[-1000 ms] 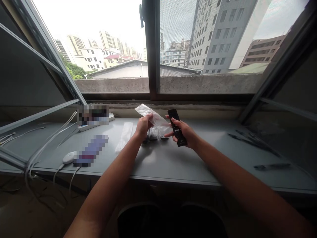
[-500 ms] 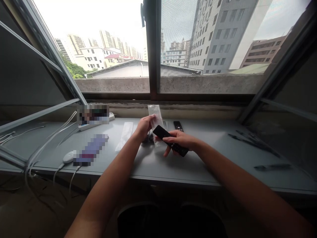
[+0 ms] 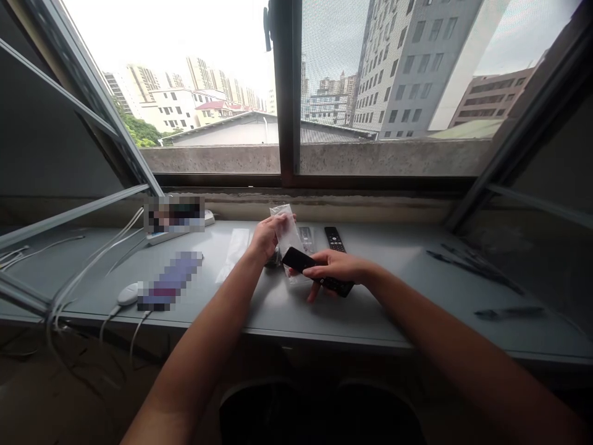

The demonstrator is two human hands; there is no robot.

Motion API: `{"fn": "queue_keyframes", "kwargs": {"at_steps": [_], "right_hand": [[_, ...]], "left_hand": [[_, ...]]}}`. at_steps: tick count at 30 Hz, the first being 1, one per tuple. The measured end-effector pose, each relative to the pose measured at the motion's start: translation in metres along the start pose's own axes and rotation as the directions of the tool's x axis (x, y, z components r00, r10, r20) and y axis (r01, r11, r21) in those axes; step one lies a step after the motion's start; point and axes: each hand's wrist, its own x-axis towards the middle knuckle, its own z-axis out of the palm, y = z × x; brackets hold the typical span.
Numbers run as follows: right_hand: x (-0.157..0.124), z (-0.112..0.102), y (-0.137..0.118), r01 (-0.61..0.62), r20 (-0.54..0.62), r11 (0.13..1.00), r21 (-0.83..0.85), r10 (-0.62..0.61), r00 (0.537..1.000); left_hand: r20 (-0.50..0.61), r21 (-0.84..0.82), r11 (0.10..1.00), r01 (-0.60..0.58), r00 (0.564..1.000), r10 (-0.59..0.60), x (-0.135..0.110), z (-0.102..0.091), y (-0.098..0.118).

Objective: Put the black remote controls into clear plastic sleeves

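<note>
My left hand (image 3: 269, 237) is closed on a clear plastic bag (image 3: 288, 232), held above the desk. In my right hand (image 3: 336, 267) is a black remote control (image 3: 299, 259), gripped along its lower half and slanting up to the left. The remote's upper end overlaps the bag; whether any of it is inside, I cannot tell. Behind my right hand lies a second black remote (image 3: 334, 238) with rows of buttons. Another remote in clear wrapping (image 3: 306, 236) rests just left of it. A dark object (image 3: 273, 259) beneath my left hand is mostly hidden.
Another clear plastic bag (image 3: 235, 247) lies left of my hands on the grey desk (image 3: 384, 309). Farther left are a blurred-out blue item (image 3: 173, 278), a round white charger (image 3: 128, 294) and white cables (image 3: 88, 266). Dark pens or cables (image 3: 477, 266) lie at right.
The bag and my left hand have shifted slightly left and down, uncovering the wrapped remote behind. The remote in my right hand has dipped a little lower.
</note>
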Motion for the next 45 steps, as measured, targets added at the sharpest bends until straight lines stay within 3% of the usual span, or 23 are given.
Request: {"fn": "queue_keyframes", "kwargs": {"at_steps": [9,15,22,26,30,35,40,42,45], "right_hand": [[0.0,-0.003,0.0,-0.121,0.051,0.991,-0.063,0.124,0.991],[-0.002,-0.005,-0.002,-0.132,0.113,0.986,-0.096,0.143,0.983],[-0.001,-0.003,-0.002,-0.124,0.159,0.99,-0.069,0.133,0.978],[0.002,-0.003,0.002,-0.038,0.023,0.999,-0.009,0.038,0.999],[0.003,0.0,0.0,0.048,-0.158,0.998,0.042,-0.041,0.987],[0.0,0.002,-0.006,0.064,-0.21,0.995,0.07,-0.048,0.976],[0.004,-0.003,0.001,0.147,-0.246,0.984,0.104,-0.118,0.962],[0.005,-0.004,0.004,0.171,-0.264,0.979,0.107,-0.137,0.955],[0.006,-0.006,0.005,0.17,-0.28,0.979,0.114,-0.132,0.951]], "left_hand": [[-0.173,-0.105,0.99,-0.089,0.982,0.07,0.01,-0.005,-0.004],[-0.272,-0.142,0.982,-0.125,0.959,0.083,0.009,-0.004,-0.003],[-0.274,-0.184,0.974,-0.134,0.958,0.08,0.008,-0.003,0.004],[-0.232,-0.15,0.986,-0.065,0.972,0.029,0.008,-0.004,0.005],[-0.093,0.01,1.0,0.021,0.995,-0.02,0.002,0.0,0.0],[-0.096,0.178,0.981,-0.074,0.991,0.092,-0.001,0.001,-0.002],[-0.196,0.53,0.827,-0.19,0.921,0.338,0.002,-0.034,0.022],[-0.195,0.704,0.695,-0.148,0.9,0.389,0.0,-0.055,0.036],[-0.211,0.893,0.449,0.021,0.902,0.377,-0.005,-0.088,0.052]]}}
